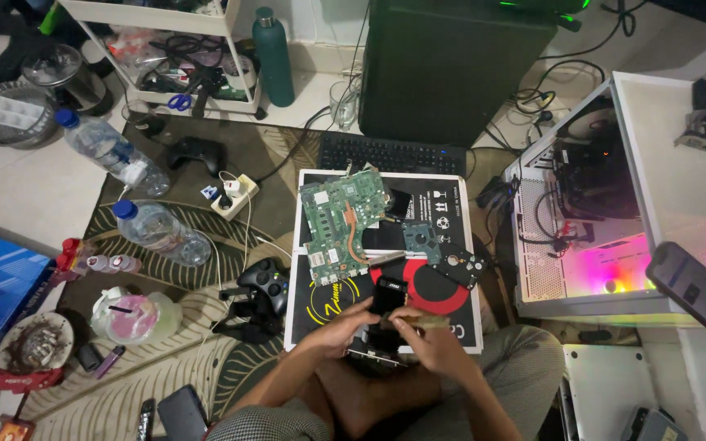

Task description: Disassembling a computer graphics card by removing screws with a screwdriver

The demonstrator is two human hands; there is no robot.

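Black and small, a boxy computer part (pixel 387 296) sits pinched between both hands just above the lap, over the near edge of a black printed board (pixel 451 204), close enough to inspect. The left hand (pixel 343 327) curls under it in a closed grip; the right hand (pixel 426 333) closes on it too, also holding a thin tan stick. A green circuit board (pixel 341 222) lies flat on the printed board, within reach.

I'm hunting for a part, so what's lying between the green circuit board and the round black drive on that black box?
In the head view, between the green circuit board and the round black drive lies a small blue-green drive board.
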